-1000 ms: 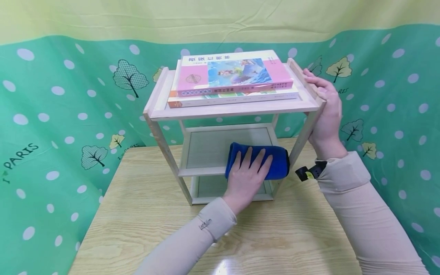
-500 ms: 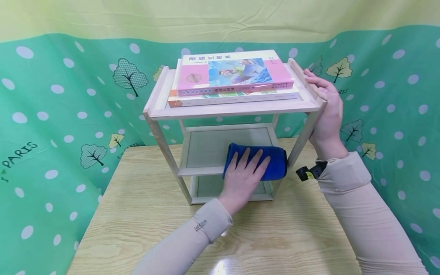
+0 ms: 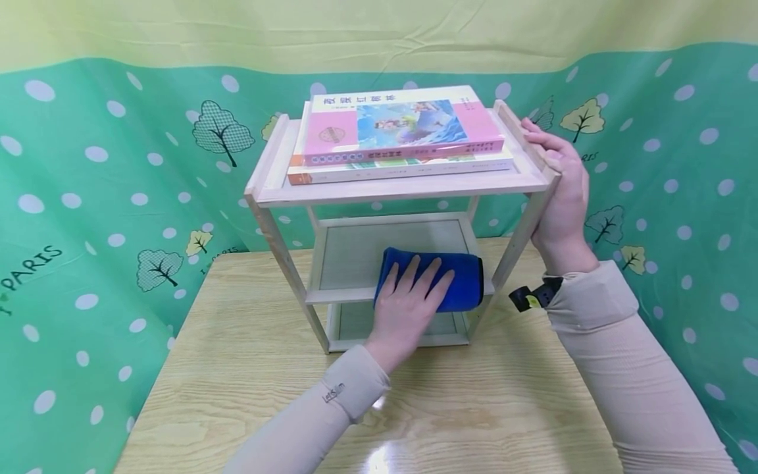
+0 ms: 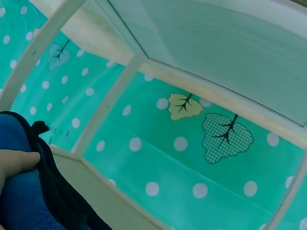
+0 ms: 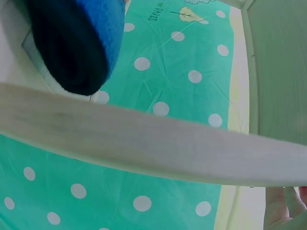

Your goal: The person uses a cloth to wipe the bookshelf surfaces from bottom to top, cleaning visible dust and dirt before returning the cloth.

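Note:
In the head view, my left hand (image 3: 405, 309) holds a folded blue cloth (image 3: 462, 283) over the front edge of the rack's middle shelf (image 3: 337, 295). Its fingers are spread over the cloth; the thumb is hidden there. The left wrist view shows one digit on the cloth (image 4: 19, 201) by its dark border. With my right hand (image 3: 565, 197) I grip the right side of the pale wooden rack (image 3: 403, 193) near its top. Some of that hand's fingertips (image 5: 278, 211) show past a rail in the right wrist view, where the cloth's rolled dark end (image 5: 72, 57) is also visible.
Two books lie stacked on the top shelf, a pink one (image 3: 408, 125) above a white-spined one (image 3: 408, 172). The rack stands on a wood-grain table (image 3: 237, 375). A green dotted curtain (image 3: 106, 197) surrounds it at the back and sides.
My left hand and the blue cloth have slid left along the middle shelf's front edge, uncovering its right end. The right hand keeps its grip on the rack.

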Tool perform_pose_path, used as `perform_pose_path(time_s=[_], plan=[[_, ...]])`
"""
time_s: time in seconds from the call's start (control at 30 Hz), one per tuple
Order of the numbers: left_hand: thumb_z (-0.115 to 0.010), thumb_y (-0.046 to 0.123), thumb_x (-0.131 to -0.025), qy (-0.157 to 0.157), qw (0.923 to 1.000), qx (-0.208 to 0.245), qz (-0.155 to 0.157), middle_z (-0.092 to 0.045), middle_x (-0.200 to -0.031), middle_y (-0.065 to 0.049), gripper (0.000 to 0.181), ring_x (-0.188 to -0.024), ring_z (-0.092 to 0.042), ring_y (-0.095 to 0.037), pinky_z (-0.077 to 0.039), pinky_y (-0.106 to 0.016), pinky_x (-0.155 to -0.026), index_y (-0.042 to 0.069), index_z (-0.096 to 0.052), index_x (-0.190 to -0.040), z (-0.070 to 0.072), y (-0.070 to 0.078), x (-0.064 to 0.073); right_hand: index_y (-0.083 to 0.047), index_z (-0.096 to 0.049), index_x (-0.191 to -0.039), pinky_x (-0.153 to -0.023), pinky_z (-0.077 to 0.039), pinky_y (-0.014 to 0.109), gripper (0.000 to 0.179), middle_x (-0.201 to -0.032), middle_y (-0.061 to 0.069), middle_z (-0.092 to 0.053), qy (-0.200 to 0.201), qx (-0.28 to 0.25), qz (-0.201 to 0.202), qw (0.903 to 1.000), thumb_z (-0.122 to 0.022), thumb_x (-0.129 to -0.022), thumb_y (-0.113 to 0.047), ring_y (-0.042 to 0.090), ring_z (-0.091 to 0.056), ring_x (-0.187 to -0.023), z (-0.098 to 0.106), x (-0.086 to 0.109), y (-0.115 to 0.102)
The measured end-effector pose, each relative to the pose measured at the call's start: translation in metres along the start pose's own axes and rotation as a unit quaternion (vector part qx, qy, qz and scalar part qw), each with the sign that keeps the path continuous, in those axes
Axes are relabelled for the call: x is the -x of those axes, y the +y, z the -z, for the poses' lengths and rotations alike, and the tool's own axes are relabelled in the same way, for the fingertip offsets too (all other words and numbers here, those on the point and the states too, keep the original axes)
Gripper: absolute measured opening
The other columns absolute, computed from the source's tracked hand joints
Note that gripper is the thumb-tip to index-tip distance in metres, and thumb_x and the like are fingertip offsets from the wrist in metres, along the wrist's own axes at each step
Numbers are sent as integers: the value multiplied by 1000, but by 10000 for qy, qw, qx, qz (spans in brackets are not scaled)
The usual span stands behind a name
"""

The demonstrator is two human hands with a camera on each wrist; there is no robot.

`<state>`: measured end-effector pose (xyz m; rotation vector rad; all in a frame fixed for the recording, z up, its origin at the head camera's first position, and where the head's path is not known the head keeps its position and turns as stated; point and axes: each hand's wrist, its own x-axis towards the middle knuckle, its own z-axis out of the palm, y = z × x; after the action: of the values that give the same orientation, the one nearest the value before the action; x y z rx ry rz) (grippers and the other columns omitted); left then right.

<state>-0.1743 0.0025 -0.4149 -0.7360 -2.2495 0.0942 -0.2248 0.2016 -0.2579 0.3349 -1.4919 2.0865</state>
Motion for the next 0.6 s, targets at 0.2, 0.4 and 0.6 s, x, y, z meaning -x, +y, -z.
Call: perform_pose_path(time_s=[0.2, 0.4, 0.6], plan=[[-55, 10, -97, 105, 9999, 88, 10, -59, -141, 3, 45, -132, -55, -26, -46, -49, -107, 29, -54, -137, 0, -4, 3, -4, -70, -107, -113, -38, 32, 38, -142, 10, -58, -1, 16, 31, 10000, -35, -97, -13, 23, -45, -139, 0, 0, 0], [-54, 9, -97, 85, 9999, 111, -1, -59, -142, 3, 45, -132, -55, -27, -45, -50, -108, 29, -54, -138, 1, -6, 4, -4, -69, -109, -114, -37, 34, 37, -142, 8, -57, -17, 89, -23, 10000, -35, -97, -14, 23, -44, -139, 1, 0, -1], [-52, 6, -98, 24, 10000, 54, -3, -58, -143, 4, 46, -134, -54, -26, -44, -49, -109, 29, -53, -138, 2, -9, 7, -4, -69, -109, -114, -37, 34, 36, -143, 9, -57, -51, 55, -69, 9999, -36, -98, -14, 22, -44, -140, 1, 0, 0]])
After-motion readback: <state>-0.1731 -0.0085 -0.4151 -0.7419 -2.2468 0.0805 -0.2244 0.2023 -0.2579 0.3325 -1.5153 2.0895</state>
